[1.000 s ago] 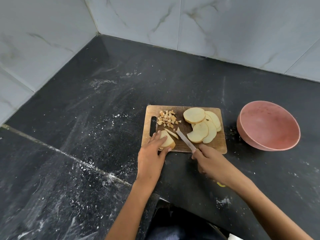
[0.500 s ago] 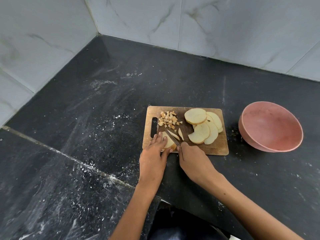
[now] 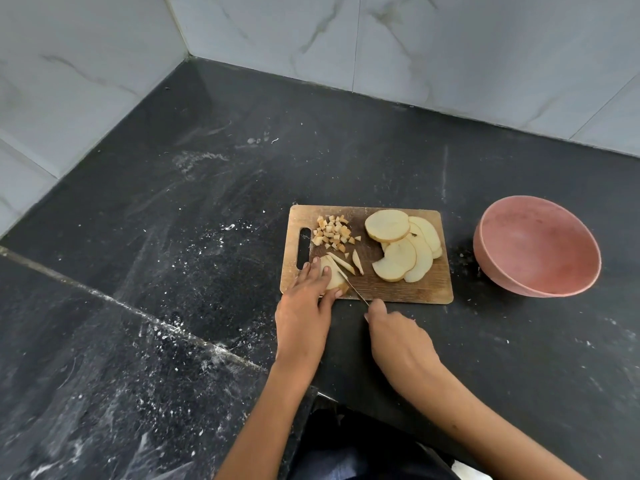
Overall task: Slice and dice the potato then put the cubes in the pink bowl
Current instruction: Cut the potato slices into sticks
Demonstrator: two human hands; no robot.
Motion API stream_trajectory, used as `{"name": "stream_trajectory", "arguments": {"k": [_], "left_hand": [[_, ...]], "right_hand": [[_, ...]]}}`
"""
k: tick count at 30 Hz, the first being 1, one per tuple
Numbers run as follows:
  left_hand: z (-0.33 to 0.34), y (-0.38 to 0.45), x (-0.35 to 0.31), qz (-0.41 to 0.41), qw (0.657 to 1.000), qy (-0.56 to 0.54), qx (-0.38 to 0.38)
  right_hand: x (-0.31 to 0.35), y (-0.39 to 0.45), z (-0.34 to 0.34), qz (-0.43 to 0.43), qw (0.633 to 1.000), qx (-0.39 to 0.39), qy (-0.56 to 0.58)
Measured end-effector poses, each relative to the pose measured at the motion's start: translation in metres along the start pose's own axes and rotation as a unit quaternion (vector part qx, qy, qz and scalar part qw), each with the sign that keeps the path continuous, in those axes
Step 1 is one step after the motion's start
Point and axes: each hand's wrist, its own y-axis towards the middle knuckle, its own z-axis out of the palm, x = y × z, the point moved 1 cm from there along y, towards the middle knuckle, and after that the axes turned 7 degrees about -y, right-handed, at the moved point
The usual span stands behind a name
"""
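A wooden cutting board [image 3: 408, 289] lies on the black counter. On its near left corner, my left hand [image 3: 304, 306] presses a potato slice [image 3: 334, 279] flat with straight fingers. My right hand [image 3: 398, 337] grips a knife [image 3: 353, 289] whose blade runs across that slice. Beside the blade lie thin potato strips [image 3: 349, 263]. A small heap of potato cubes [image 3: 334, 232] sits at the board's far left. Several round potato slices [image 3: 403, 247] overlap on the right half. The pink bowl [image 3: 540, 247], with nothing inside, stands right of the board.
The black stone counter [image 3: 173, 237] carries white dust and smears, with a seam running diagonally at the left. White marble-patterned wall tiles [image 3: 415, 46] close off the back and left. My dark clothing shows at the bottom edge.
My right hand has drawn the knife back toward me through the held slice. One more strip lies beside the blade. My left hand has stayed on the slice.
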Motion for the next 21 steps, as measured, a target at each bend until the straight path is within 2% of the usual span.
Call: {"name": "stream_trajectory", "arguments": {"k": [4,9,11,16,21], "left_hand": [[-0.001,0.001,0.003,0.009,1.0,-0.009,-0.002],[-0.003,0.0,0.005,0.025,1.0,-0.002,0.005],[-0.004,-0.002,0.005,0.032,0.999,0.018,0.009],[-0.003,-0.006,0.001,0.013,0.998,0.049,-0.029],[-0.001,-0.006,-0.002,0.01,0.998,0.052,-0.029]], "right_hand": [[-0.016,-0.016,0.015,-0.021,0.999,-0.005,0.029],[-0.037,-0.018,-0.003,-0.049,0.973,0.011,0.224],[-0.038,-0.022,-0.012,-0.059,0.966,-0.005,0.254],[-0.015,-0.008,-0.018,-0.078,0.976,-0.1,0.177],[0.003,0.006,-0.019,-0.08,0.984,-0.103,0.122]]}}
